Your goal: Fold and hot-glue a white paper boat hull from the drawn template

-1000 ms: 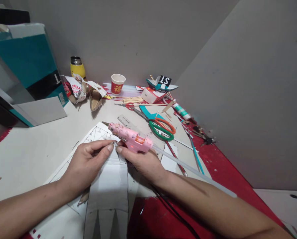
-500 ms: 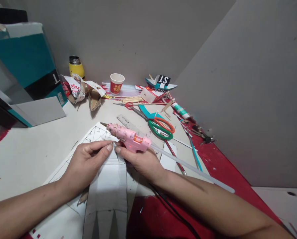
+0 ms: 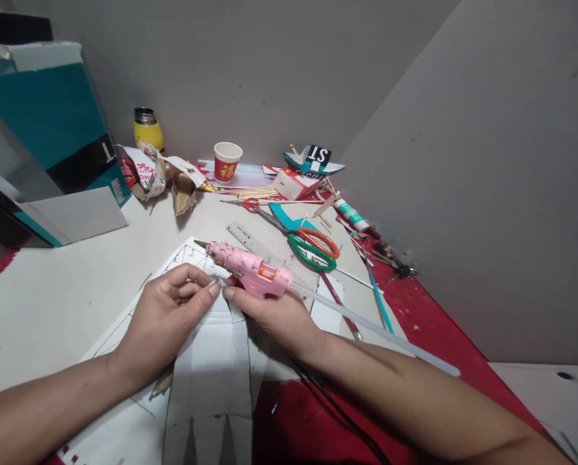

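Note:
A pink hot glue gun point(image 3: 250, 266) lies across my right hand point(image 3: 279, 316), its nozzle pointing left and a long clear glue stick trailing from its back. That hand is closed around the gun, its handle mostly hidden, while the thumb tip rests at the top of a folded white cardboard piece point(image 3: 214, 368). My left hand point(image 3: 165, 316) pinches with thumb and bent forefinger at the same top end. A tiny greyish bit point(image 3: 221, 282) shows between the two thumbs; what it is stays unclear. Triangular cuts mark the cardboard's near end.
Under the hands lies a lined white sheet point(image 3: 182, 253). Beyond are scissors point(image 3: 312, 248), a clear ruler point(image 3: 245, 236), a pencil point(image 3: 340, 300) and a paper cup point(image 3: 227, 163). A teal box point(image 3: 51, 123) stands left, a yellow bottle point(image 3: 148, 132) behind. A black cord point(image 3: 337, 407) runs below my right forearm.
My left forefinger has bent and drawn back a little from the small greyish bit. The cardboard's near end has shifted slightly right; the glue gun is almost unmoved.

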Motion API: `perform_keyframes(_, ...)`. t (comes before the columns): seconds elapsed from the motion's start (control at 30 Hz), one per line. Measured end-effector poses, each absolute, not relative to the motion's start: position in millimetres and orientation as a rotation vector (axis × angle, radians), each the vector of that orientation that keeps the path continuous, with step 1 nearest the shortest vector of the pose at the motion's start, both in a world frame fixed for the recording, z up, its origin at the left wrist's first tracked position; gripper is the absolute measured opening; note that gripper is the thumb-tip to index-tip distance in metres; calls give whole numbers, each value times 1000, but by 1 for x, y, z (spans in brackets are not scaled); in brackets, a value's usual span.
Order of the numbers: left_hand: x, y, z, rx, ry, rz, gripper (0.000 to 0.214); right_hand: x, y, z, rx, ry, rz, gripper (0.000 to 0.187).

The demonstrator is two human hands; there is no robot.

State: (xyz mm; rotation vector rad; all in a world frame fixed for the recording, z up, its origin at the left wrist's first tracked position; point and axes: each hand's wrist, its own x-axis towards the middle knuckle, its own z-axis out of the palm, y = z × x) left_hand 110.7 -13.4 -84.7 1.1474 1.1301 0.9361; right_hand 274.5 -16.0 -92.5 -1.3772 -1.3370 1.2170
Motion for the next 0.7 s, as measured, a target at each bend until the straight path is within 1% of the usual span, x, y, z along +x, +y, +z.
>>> perform_keyframes(0.17,110,-14,-82,1224,1168,966,14,276,-17,-93,-1459,-1345,1217,13)
perform_keyframes(0.33,106,-11,-82,1281,1158,999,7,278,-17,-90,-1493,-1357,1188,13)
perform_keyframes(0.7,107,-8,-88,1231,1197,913,13,280,-15,-92,-1406,-1364,1174,23)
